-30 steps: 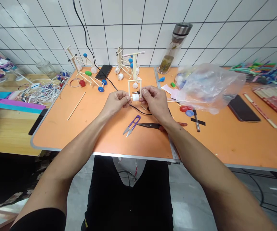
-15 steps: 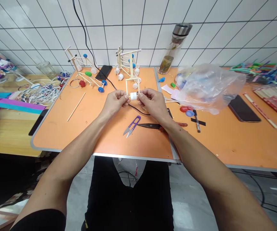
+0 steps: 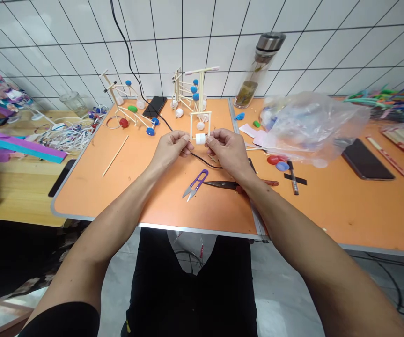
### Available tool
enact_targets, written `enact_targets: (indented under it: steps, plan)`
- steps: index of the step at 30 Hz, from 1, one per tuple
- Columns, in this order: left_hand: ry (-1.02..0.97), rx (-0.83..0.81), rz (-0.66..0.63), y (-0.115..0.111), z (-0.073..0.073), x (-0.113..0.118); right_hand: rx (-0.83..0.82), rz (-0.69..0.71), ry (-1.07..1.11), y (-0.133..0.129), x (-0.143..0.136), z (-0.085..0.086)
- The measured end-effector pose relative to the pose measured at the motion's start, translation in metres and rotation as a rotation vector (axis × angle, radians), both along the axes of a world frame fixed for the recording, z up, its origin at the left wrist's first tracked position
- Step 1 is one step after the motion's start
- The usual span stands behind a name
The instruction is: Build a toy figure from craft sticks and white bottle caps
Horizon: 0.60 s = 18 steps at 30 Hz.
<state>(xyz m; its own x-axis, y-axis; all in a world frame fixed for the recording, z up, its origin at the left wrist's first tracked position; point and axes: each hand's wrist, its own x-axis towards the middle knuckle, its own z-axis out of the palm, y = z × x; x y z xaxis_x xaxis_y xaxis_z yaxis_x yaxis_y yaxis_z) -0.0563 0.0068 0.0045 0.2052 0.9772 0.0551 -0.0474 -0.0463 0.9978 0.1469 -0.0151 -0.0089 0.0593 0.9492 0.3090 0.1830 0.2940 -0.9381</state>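
Note:
Between my hands is a pale stick frame (image 3: 201, 113) with a long upright and a crossbar at its top. A white cylinder (image 3: 200, 138) sits on the rod across its lower end. My left hand (image 3: 173, 149) pinches the frame's lower left corner. The lower right corner is in the fingers of my right hand (image 3: 226, 150). Below lie purple thread snips (image 3: 196, 183) and dark-jawed pliers (image 3: 221, 184). Behind the held frame stands another stick model (image 3: 178, 91) with blue and white pieces.
A stick model (image 3: 131, 108) and a loose stick (image 3: 115, 156) are at the left. Behind stand a black phone (image 3: 155, 107) and a glass bottle (image 3: 258, 70). A plastic bag (image 3: 314, 124), a marker (image 3: 293, 179) and another phone (image 3: 367, 159) lie right. A black cable crosses the table.
The view has shifted slightly, so most things appear a little farther right. The held frame's upper crossbar has tilted and moved right, and the white cylinder appears turned. Both hands keep their hold.

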Motion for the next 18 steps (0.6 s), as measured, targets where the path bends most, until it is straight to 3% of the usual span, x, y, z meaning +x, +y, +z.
enact_targets:
  steps: [18]
  plan:
    - [0.049, 0.078, 0.034, -0.0014, -0.0011, 0.0026, 0.001, 0.006, 0.021, 0.0018, -0.0048, -0.007]
